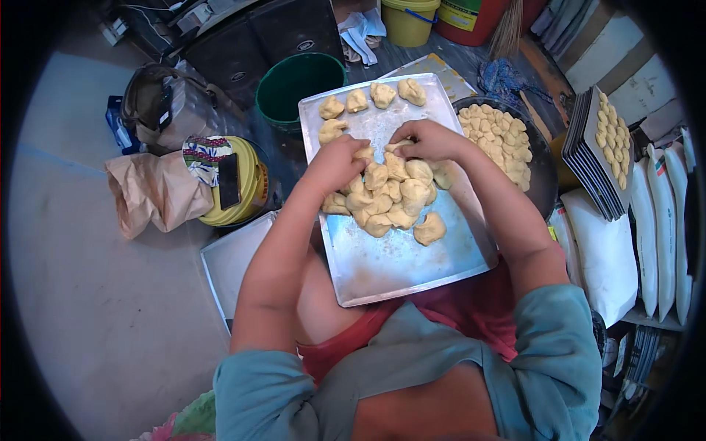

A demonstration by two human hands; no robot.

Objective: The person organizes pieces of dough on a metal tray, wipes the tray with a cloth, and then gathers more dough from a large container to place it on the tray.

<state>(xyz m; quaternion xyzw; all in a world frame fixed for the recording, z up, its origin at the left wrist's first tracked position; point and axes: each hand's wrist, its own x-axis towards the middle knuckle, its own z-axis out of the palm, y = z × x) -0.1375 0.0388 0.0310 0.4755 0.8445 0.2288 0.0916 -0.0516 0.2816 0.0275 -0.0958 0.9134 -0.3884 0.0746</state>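
Observation:
A metal baking tray (368, 272) rests across my lap, slightly tilted. In its middle lies a heap of yellowish dough pieces (393, 195), with one lump (430, 229) apart at the near right. Several dough lumps (382, 95) sit spaced along the far edge and down the far left side. My left hand (340, 163) is closed on a piece of dough at the heap's far left; its fingertips are partly hidden. Across from it, my right hand (429, 140) pinches another bit of dough (397, 145) at the heap's far side.
To the right stand a dark round pan of flattened dough pieces (500, 140), a stack of trays (588, 162) topped with shaped dough, and white sacks (599, 250). Beyond the tray is a green bucket (268, 95). At left, a phone (229, 180) lies on a yellow bucket (254, 184) beside a paper bag (154, 187).

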